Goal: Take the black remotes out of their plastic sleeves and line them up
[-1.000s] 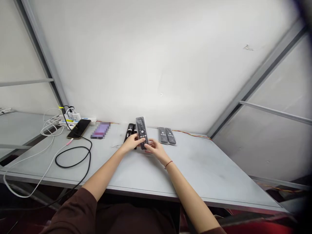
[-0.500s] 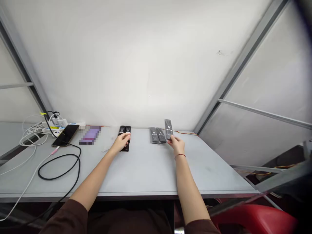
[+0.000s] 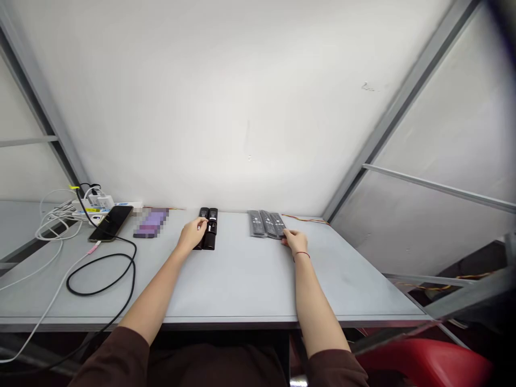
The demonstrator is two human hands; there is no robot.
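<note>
Third remote (image 3: 278,224), held up half a second ago, is now lying right of frame centre beside two wrapped remotes (image 3: 257,223); the row is numbering three. Right hand (image 3: 295,241) is pinching its lower end. Left hand (image 3: 192,235) is partly covering two black remotes (image 3: 209,241), left of centre; grip unreadable.

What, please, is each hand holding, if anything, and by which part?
Right hand: apparently the rightmost wrapped remote, by its near end. Left hand: at dark remotes, hold unclear.

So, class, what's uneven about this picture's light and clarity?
Head view: the back wall looks brighter than the right side panel; head view: coarse pixel blocks mask the purple object; head view: the upper right corner is dark and blurred.
</note>
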